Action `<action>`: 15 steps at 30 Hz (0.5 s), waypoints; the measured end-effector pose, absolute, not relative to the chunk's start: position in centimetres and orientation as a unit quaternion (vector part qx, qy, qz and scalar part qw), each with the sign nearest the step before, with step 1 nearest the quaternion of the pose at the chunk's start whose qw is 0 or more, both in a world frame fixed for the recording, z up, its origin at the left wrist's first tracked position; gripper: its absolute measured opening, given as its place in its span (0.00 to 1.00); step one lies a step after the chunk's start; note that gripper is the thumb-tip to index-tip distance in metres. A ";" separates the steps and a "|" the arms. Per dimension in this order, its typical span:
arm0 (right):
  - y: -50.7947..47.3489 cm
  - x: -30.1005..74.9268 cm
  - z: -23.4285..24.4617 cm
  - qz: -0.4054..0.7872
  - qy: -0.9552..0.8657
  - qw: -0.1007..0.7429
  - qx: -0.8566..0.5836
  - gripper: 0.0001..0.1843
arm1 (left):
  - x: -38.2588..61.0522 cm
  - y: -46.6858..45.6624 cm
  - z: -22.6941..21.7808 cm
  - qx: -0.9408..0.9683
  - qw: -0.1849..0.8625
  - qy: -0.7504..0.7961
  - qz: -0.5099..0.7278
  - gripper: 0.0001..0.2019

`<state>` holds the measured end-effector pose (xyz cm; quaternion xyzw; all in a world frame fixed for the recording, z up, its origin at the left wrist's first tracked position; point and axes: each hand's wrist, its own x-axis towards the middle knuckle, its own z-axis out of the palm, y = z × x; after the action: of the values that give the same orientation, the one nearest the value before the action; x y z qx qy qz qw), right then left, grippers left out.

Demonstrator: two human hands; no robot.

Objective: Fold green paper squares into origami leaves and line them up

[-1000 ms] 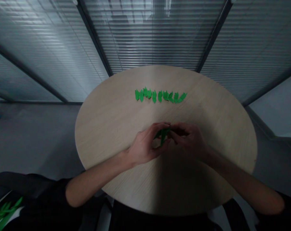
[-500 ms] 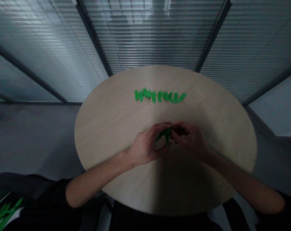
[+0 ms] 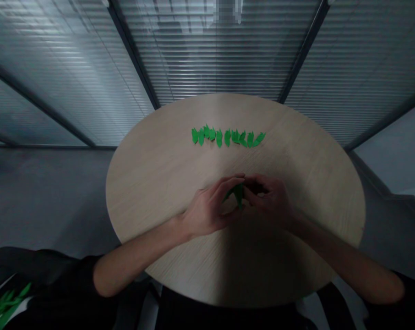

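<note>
Both hands meet over the middle of the round wooden table (image 3: pixel 149 183), just nearer the person than its centre. The left hand (image 3: pixel 207 211) comes in from the lower left, its thumb and curled fingers closed on a small green paper piece (image 3: pixel 238 195). The right hand (image 3: pixel 271 201) comes in from the lower right, and its fingertips pinch the same piece from the other side. The paper is thus clamped between the two hands, held at or just above the tabletop. Only a narrow, pointed strip of green shows between the fingers. It looks folded, though the dim light and the fingers around it hide its exact shape.

Farther from the person, well apart from the hands, a row of green folded paper pieces (image 3: pixel 227 137) lies on the table. They sit side by side, close together or touching, in a line running left to right.

Both forearms are bare, with dark sleeves (image 3: pixel 73 284) pushed up near the elbows. At the lower left corner, off the table, more green paper (image 3: pixel 6 306) lies on a pale sheet. Behind the table stand glass panels with closed horizontal blinds (image 3: pixel 214 55) and dark frames.
</note>
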<state>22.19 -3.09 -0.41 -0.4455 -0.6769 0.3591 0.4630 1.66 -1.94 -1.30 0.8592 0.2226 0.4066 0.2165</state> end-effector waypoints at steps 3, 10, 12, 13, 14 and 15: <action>-3.1 22.2 -0.4 0.372 -0.668 0.469 -0.442 0.04 | 1.7 -2.0 -1.3 0.860 0.218 0.220 0.406 0.31; -3.1 22.0 -0.6 0.411 -0.641 0.456 -0.461 0.09 | 1.6 -1.7 -1.4 0.844 0.229 0.240 0.421 0.29; -3.1 22.0 -0.3 0.431 -0.641 0.453 -0.445 0.14 | 1.4 -1.6 -1.3 0.836 0.230 0.249 0.432 0.27; -3.1 22.0 -0.1 0.440 -0.641 0.451 -0.438 0.17 | 1.4 -1.6 -1.2 0.832 0.234 0.254 0.434 0.26; -3.1 22.1 0.1 0.447 -0.642 0.447 -0.433 0.20 | 1.3 -1.6 -1.1 0.829 0.243 0.259 0.433 0.25; -3.2 22.1 0.3 0.454 -0.645 0.441 -0.428 0.23 | 1.2 -1.6 -0.9 0.825 0.254 0.264 0.430 0.25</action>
<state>22.08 -3.15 0.25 -0.4281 -0.6451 0.4542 0.4408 1.23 -1.60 -0.91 0.8249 0.2641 0.4305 0.2541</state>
